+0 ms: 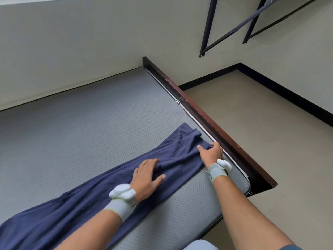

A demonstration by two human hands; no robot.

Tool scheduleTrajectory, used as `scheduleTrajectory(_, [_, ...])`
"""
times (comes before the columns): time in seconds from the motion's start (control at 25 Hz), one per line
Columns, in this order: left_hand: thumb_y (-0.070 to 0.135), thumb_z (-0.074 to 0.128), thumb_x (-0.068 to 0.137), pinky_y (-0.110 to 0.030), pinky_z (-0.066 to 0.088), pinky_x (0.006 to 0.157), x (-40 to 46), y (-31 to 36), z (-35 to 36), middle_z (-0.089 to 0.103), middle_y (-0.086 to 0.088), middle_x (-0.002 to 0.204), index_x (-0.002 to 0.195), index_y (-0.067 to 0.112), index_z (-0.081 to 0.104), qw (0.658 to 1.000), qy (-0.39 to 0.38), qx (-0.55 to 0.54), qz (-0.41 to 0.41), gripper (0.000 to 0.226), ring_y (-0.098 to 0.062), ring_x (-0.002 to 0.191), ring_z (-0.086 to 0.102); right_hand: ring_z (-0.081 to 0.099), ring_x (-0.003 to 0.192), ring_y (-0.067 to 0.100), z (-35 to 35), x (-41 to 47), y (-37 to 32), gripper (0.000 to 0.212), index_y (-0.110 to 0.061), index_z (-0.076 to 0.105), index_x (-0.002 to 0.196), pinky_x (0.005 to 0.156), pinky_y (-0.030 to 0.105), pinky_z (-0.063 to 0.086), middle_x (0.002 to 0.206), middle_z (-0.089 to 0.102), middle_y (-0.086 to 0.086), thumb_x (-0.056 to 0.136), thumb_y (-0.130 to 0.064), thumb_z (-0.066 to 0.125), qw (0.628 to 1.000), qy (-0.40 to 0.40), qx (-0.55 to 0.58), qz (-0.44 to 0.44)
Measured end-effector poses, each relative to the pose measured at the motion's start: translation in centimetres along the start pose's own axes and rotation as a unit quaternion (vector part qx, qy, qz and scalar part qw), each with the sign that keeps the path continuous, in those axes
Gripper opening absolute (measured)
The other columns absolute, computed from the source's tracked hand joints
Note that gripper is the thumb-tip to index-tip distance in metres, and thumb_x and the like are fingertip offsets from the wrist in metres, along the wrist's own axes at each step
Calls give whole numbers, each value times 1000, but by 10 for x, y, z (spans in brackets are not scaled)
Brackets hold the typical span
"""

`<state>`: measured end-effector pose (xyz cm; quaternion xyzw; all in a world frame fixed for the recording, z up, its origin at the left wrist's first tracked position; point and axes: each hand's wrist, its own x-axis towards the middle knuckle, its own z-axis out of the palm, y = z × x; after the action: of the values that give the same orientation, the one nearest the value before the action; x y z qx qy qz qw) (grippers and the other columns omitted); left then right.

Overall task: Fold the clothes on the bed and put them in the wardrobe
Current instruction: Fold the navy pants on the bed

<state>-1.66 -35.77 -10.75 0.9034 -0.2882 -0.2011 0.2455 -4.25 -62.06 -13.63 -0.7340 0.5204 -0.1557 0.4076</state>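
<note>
The blue trousers [100, 192] are laid out long on the mattress [72, 114], pressed flat under the spread left hand [146, 177] and pinched at the waist end by the right hand [210, 153], so folding seems barely begun and the wardrobe step remains.

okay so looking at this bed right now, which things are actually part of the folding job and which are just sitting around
Part of the job:
- navy trousers, laid lengthwise on the grey mattress
- left hand, flat on the trousers
- right hand, gripping the cloth near its waist end

Just there:
- dark wooden bed rail
- black metal frames on the wall
- floor
</note>
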Motion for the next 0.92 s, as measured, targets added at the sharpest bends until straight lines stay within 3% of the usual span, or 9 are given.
scheduleTrajectory(0.16, [51,56,86,-33,33,109,91,41,-7,49,-6,142,140,13,41,999,-12,-32,7,67,-24,131,44,56,106,35,-1,5,21,35,-7,58,108,89,36,43,117,59,14,77,-12,72,999,21,22,-29])
scheduleTrajectory(0.24, [38,58,93,-30,35,104,137,65,0,50,-9,141,140,12,41,999,-32,-22,19,57,-26,128,47,58,100,34,1,9,38,28,-12,58,103,84,35,45,109,63,10,79,-15,72,997,18,48,-58])
scheduleTrajectory(0.36, [41,59,91,-34,37,103,184,90,15,51,-11,138,138,10,41,999,-38,24,4,59,-32,126,47,59,96,30,4,7,50,29,-15,57,103,81,33,47,106,65,7,79,-16,73,991,23,81,-104])
scheduleTrajectory(0.44, [44,61,88,-36,41,95,211,96,33,58,-11,126,125,11,51,998,-32,55,-21,50,-31,117,52,59,96,25,9,13,56,29,-18,58,104,80,32,48,107,64,4,79,-18,73,990,26,86,-107])
scheduleTrajectory(0.6, [26,62,88,-32,43,76,219,89,45,64,-4,91,89,22,56,997,47,-66,-15,7,-25,86,58,57,94,19,10,13,58,29,-18,59,104,79,25,43,108,63,1,79,-19,73,989,23,97,-110])
scheduleTrajectory(0.68, [15,57,89,-31,42,73,216,85,38,61,0,82,86,22,52,985,111,-130,-18,9,-24,77,54,54,91,15,4,11,54,29,-17,62,103,80,19,38,108,58,1,78,-17,75,990,22,95,-101])
scheduleTrajectory(0.76, [21,58,92,-30,38,73,220,84,26,57,-1,81,91,16,54,991,71,-105,-44,6,-24,81,54,52,89,14,-1,12,46,30,-14,66,103,82,14,36,108,50,0,75,-13,78,992,15,100,-71])
scheduleTrajectory(0.84, [40,62,90,-30,37,70,225,85,21,54,-2,71,76,13,56,997,-32,-15,-69,31,-26,80,57,51,85,16,-8,14,38,30,-11,67,102,80,11,35,108,44,0,74,-11,79,995,4,92,-31])
scheduleTrajectory(0.92, [44,69,83,-29,42,70,226,90,21,63,-5,77,75,14,63,996,-70,21,-58,32,-27,81,61,48,80,19,-12,15,28,25,-11,66,93,76,15,36,104,43,3,73,-13,81,998,-11,56,2])
